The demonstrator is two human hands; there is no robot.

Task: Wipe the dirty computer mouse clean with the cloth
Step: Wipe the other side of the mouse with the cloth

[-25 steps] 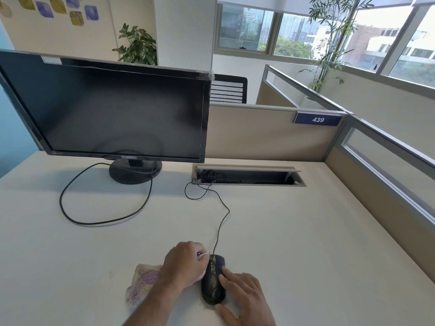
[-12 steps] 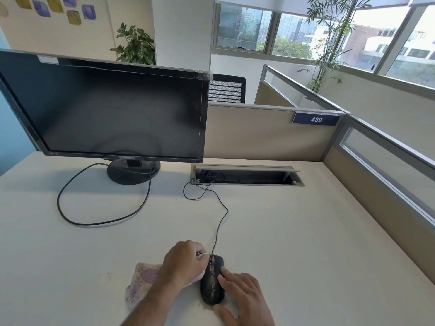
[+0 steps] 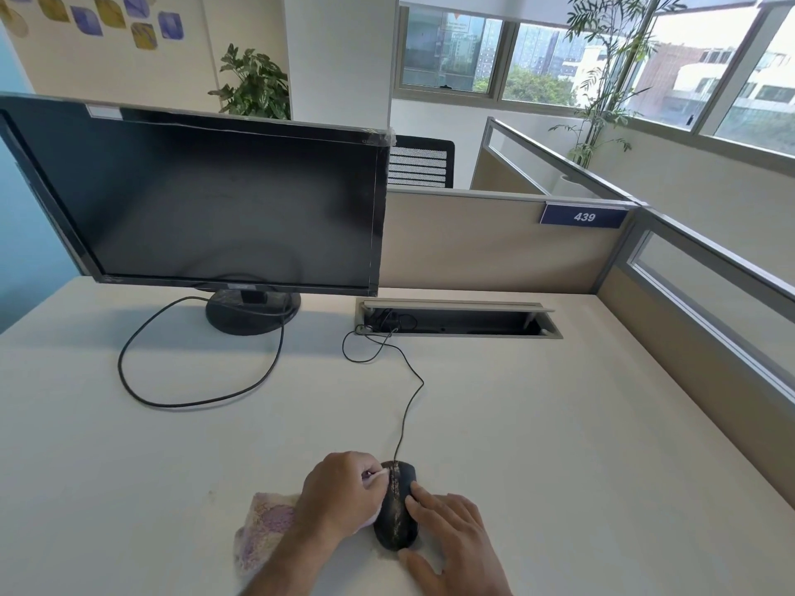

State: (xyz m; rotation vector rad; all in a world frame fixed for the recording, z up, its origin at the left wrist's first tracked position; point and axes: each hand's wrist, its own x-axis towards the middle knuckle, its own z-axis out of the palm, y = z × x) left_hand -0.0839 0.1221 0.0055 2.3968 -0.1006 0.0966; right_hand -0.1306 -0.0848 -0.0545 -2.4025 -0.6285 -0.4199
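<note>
A black wired mouse lies near the desk's front edge, a brownish streak of dirt running down its middle. My left hand is closed around a pale cloth with purple patches and presses a corner of it against the mouse's left front. Most of the cloth trails out to the left under my wrist. My right hand rests on the mouse's right side, fingers on its edge and thumb behind it, holding it still.
The mouse cable runs back to an open cable tray in the desk. A black monitor stands at the back left with its looped cord. Partition walls close the back and right.
Both hands and the mouse stay almost where they were. The view has shifted very slightly.
</note>
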